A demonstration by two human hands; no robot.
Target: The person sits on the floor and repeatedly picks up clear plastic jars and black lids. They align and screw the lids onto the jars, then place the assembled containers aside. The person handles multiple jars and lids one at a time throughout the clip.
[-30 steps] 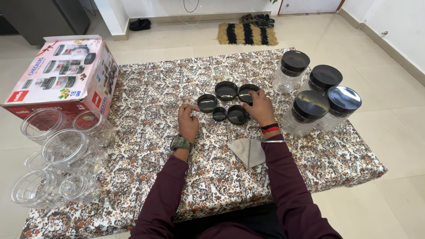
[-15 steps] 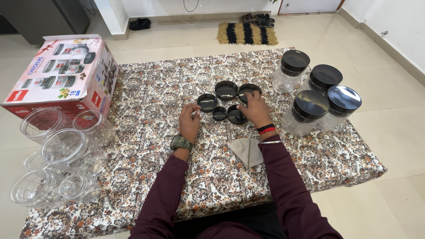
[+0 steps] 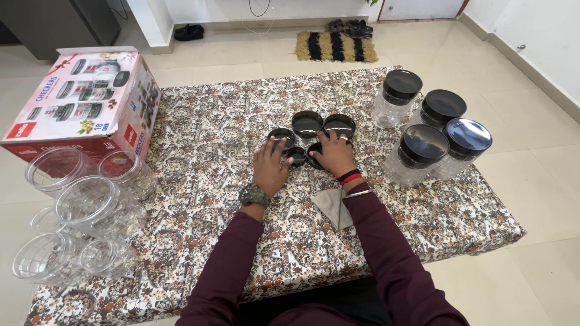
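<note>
left hand [image 3: 271, 164] flat, fingers spread, tips reaching onto a small black lid [image 3: 280, 137] at the left of the lid cluster; not gripping anything. right hand [image 3: 333, 154] also splayed, palm down, covering the front black lid [image 3: 313, 158], of which only a sliver of rim shows at its left. tiny black lid [image 3: 296, 155] sits between the two hands. two bigger black lids [image 3: 307, 122] and [image 3: 339, 125] lie just behind the fingertips, side by side, all on the floral-cloth surface [image 3: 205, 127].

vs 0.5 s ago: left hand was curled w/ fingers pinched near the small lid, now opened out & pushed fwd onto it. right hand slid back off the rear-right lid, which is now fully in view; front lid went from visible to mostly hidden.

grey folded cloth [image 3: 334, 206] partly under the right sleeve. four capped clear jars [image 3: 423, 151] at right, empty clear jars [image 3: 84, 208] at left, partly cut off by frame edge. pink carton [image 3: 84, 99] behind those.
</note>
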